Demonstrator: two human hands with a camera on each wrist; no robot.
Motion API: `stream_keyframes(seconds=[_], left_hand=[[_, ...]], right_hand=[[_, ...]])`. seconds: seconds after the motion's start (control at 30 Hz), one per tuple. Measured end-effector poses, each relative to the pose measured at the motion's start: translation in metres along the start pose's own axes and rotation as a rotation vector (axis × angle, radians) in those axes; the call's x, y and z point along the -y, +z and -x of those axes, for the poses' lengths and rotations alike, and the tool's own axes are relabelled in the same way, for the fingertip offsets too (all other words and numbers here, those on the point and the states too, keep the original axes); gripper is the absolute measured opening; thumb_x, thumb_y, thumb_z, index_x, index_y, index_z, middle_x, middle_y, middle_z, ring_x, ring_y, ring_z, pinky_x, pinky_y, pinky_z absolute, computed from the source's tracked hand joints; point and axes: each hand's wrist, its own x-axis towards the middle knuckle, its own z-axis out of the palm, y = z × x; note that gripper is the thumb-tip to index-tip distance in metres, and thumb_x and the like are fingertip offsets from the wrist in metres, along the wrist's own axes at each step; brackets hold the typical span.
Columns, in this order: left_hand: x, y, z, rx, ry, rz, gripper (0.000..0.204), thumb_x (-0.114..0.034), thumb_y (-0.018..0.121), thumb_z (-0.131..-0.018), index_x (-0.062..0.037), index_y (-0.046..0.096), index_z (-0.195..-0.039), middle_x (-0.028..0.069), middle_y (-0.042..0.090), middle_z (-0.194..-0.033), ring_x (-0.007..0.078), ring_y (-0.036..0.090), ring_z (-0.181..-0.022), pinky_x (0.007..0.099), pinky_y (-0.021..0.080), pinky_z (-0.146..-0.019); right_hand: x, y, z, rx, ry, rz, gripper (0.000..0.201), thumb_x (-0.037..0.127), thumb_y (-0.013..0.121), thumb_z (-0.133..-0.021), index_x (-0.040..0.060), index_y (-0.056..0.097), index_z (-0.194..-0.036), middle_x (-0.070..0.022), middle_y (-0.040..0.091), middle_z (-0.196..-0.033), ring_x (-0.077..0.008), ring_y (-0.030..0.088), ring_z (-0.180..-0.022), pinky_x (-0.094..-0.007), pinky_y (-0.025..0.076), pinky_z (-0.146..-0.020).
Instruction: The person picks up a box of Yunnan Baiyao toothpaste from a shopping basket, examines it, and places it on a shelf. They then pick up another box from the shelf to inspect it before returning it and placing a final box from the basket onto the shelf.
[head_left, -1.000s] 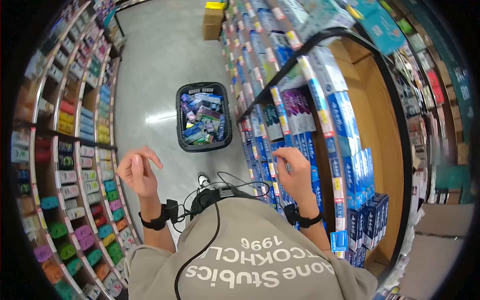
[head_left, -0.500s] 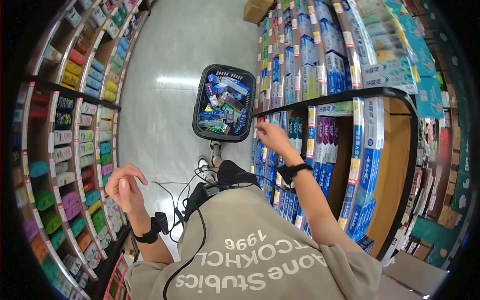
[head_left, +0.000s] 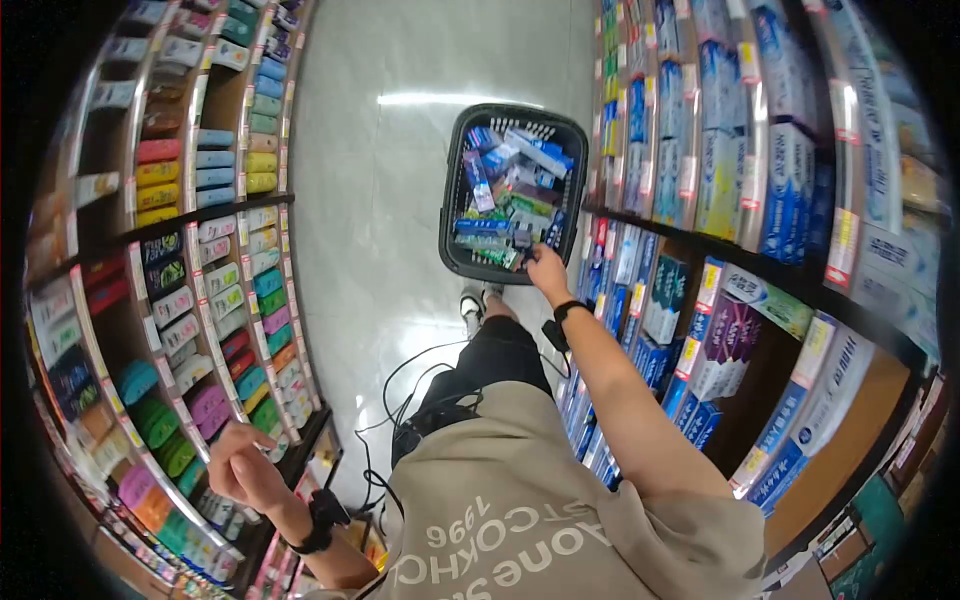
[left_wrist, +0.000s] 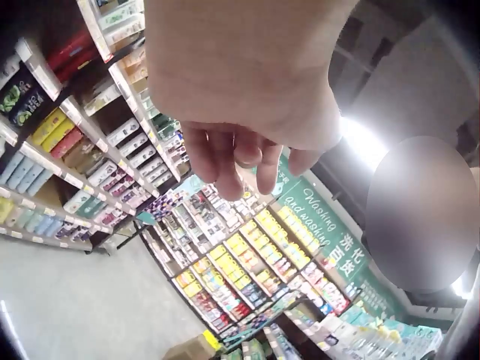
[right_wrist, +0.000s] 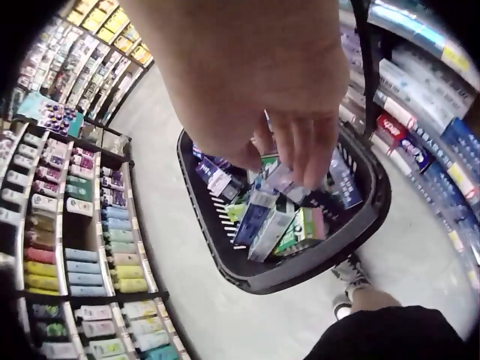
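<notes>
A black shopping basket (head_left: 452,190) on the floor holds a heap of small boxes (head_left: 540,152), many blue, purple or green. My right hand (head_left: 546,276) reaches over its near rim, fingertips right at the boxes. In the right wrist view, the right hand's fingers (right_wrist: 304,146) hang fairly straight over the pile, thumb apart, close to a pale lilac box (right_wrist: 285,182). My left hand (head_left: 246,468) hangs loosely curled and holds nothing, near the left shelves; the left wrist view shows its fingers (left_wrist: 229,169) dangling.
Shelves of coloured packs (head_left: 215,180) line the left side. On the right, shelves with blue toothpaste-like boxes (head_left: 790,180) stand close beside the basket. Black cables (head_left: 385,430) hang at the person's waist. A grey floor (head_left: 370,180) runs between the shelves.
My right hand has moved from beside the right shelves to the basket's near rim, among its boxes. The left hand stays low and loosely curled. The view has shifted toward the basket.
</notes>
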Motion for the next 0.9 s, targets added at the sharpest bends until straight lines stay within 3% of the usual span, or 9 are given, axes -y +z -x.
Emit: stream_keyframes(seconds=[0.1,0.2,0.23,0.27,0.47,0.6,0.73,0.77,0.9], left_hand=[[-0.010,0.028,-0.016,0.109,-0.095,-0.200,0.042,-0.035,0.059,-0.103,0.0037,0.066,-0.090,0.0087,0.060,-0.064,0.0168,0.051,-0.054,0.0279,0.035,-0.052],[-0.015,0.057,-0.034,0.115,-0.177,-0.302,0.044,-0.037,0.060,-0.103,0.0032,0.066,-0.086,0.0080,0.058,-0.061,0.0160,0.051,-0.054,0.0280,0.035,-0.053],[-0.016,0.058,-0.041,0.231,-0.150,-0.302,0.040,-0.033,0.056,-0.107,0.0041,0.066,-0.095,0.0098,0.060,-0.068,0.0147,0.052,-0.056,0.0270,0.036,-0.053],[-0.020,0.066,-0.040,0.169,-0.215,-0.393,0.052,-0.046,0.060,-0.101,0.0023,0.066,-0.083,0.0079,0.056,-0.060,0.0192,0.054,-0.056,0.0301,0.038,-0.056],[-0.030,0.088,-0.056,0.324,-0.286,-0.450,0.049,-0.046,0.062,-0.097,0.0014,0.064,-0.087,0.0128,0.059,-0.067,0.0212,0.057,-0.058,0.0270,0.038,-0.046],[-0.018,0.084,-0.056,0.360,-0.329,-0.433,0.046,-0.044,0.063,-0.098,0.0020,0.063,-0.097,0.0138,0.057,-0.072,0.0211,0.055,-0.062,0.0278,0.037,-0.050],[0.000,0.093,-0.058,0.352,-0.273,-0.368,0.038,-0.035,0.065,-0.096,0.0019,0.064,-0.089,0.0145,0.060,-0.067,0.0222,0.059,-0.057,0.0263,0.039,-0.045],[0.002,0.090,-0.060,0.398,-0.247,-0.365,0.037,-0.034,0.064,-0.096,0.0023,0.064,-0.089,0.0138,0.060,-0.066,0.0224,0.059,-0.057,0.0271,0.040,-0.046],[0.004,0.083,-0.071,0.476,-0.162,-0.240,0.031,-0.027,0.064,-0.094,0.0027,0.067,-0.090,0.0122,0.063,-0.065,0.0225,0.060,-0.056,0.0303,0.045,-0.054]], right_hand=[[0.011,0.024,-0.023,-0.012,0.079,0.091,0.044,0.018,0.067,-0.086,0.0010,0.064,-0.127,-0.0229,0.064,-0.129,-0.0413,0.063,-0.118,-0.0477,0.052,-0.097],[0.030,0.038,-0.057,0.046,0.128,0.130,0.052,0.023,0.070,-0.088,0.0016,0.059,-0.133,-0.0215,0.060,-0.135,-0.0407,0.061,-0.121,-0.0482,0.051,-0.099],[0.038,0.044,-0.069,0.045,0.123,0.147,0.054,0.025,0.071,-0.088,0.0015,0.058,-0.135,-0.0210,0.059,-0.136,-0.0407,0.060,-0.121,-0.0481,0.051,-0.100],[0.042,0.056,-0.077,0.051,0.124,0.163,0.057,0.026,0.073,-0.088,0.0015,0.056,-0.137,-0.0206,0.058,-0.136,-0.0406,0.060,-0.122,-0.0480,0.051,-0.100],[0.084,0.128,-0.110,-0.221,0.105,-0.026,0.072,0.028,0.082,-0.082,0.0028,0.050,-0.140,-0.0206,0.055,-0.136,-0.0424,0.048,-0.132,-0.0503,0.048,-0.104],[0.083,0.142,-0.138,-0.128,0.254,0.008,0.065,0.021,0.082,-0.079,0.0024,0.052,-0.133,-0.0204,0.057,-0.131,-0.0417,0.050,-0.130,-0.0475,0.047,-0.107],[0.083,0.106,-0.145,-0.038,0.281,-0.142,0.039,0.024,0.077,-0.081,0.0003,0.066,-0.110,-0.0205,0.069,-0.114,-0.0454,0.065,-0.107,-0.0499,0.053,-0.094],[0.086,0.093,-0.137,-0.070,0.253,-0.204,0.035,0.030,0.073,-0.084,-0.0001,0.069,-0.102,-0.0185,0.073,-0.101,-0.0389,0.071,-0.092,-0.0469,0.057,-0.084],[0.070,0.036,-0.063,0.322,0.495,-1.311,0.042,0.035,0.066,-0.092,-0.0009,0.065,-0.113,-0.0143,0.072,-0.096,-0.0235,0.070,-0.084,-0.0366,0.057,-0.075]])
